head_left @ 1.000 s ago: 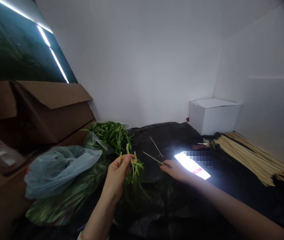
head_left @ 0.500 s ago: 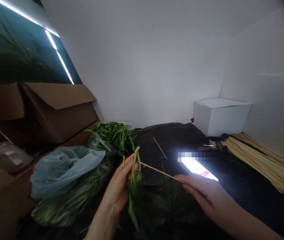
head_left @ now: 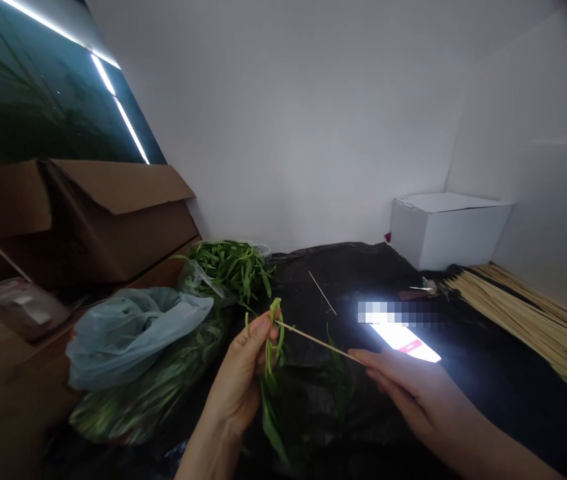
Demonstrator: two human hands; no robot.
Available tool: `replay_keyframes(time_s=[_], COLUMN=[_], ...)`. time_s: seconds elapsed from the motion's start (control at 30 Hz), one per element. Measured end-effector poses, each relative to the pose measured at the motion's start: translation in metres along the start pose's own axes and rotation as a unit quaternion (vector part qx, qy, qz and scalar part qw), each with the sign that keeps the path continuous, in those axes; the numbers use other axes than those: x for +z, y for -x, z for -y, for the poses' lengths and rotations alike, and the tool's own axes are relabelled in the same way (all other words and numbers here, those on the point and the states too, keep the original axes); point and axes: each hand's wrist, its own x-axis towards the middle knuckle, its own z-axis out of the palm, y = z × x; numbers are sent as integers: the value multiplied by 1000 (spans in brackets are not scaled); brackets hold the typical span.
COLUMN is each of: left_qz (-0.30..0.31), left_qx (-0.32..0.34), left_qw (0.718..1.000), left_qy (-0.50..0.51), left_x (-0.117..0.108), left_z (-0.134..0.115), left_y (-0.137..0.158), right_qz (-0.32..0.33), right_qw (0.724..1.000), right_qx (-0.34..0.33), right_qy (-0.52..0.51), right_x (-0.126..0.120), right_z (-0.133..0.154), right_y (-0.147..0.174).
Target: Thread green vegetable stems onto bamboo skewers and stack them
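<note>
In the centre of the head view my left hand [head_left: 243, 367] is closed on a bunch of leafy green stems [head_left: 272, 360]. The stems are folded at the top, and their long leaves hang below my fingers. My right hand [head_left: 408, 387] pinches a thin wooden skewer [head_left: 320, 342] near its right end. The skewer slants up to the left, and its far tip meets the stems beside my left fingertips. Whether the tip has gone through a stem, I cannot tell.
A lit phone [head_left: 408, 341] lies just beyond my right hand. Loose skewers [head_left: 528, 313] are piled at right near a white box [head_left: 453, 230]. One single skewer [head_left: 322, 292] lies on black sheeting. At left are bagged greens [head_left: 233, 267], a pale plastic bag [head_left: 133, 333] and an open cardboard box [head_left: 128, 233].
The top of the stems, which stuck up above my left fingers, is now bent down closer to the skewer's tip. Both hands stay almost in place; the view has shifted slightly.
</note>
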Motion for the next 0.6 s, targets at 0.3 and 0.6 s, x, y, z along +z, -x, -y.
replay_keyframes(time_s=[0.3, 0.6], left_qz=[-1, 0], left_qx=[-15, -12], left_qw=[1000, 1000], left_qy=[1, -1], left_x=[-2, -2], left_z=[3, 3], left_y=[0, 0], right_qz=[-21, -27], right_qw=[994, 981], right_qx=[-73, -113], right_qy=[80, 156], right_x=[-1, -2], right_z=[9, 7], right_y=[-3, -1])
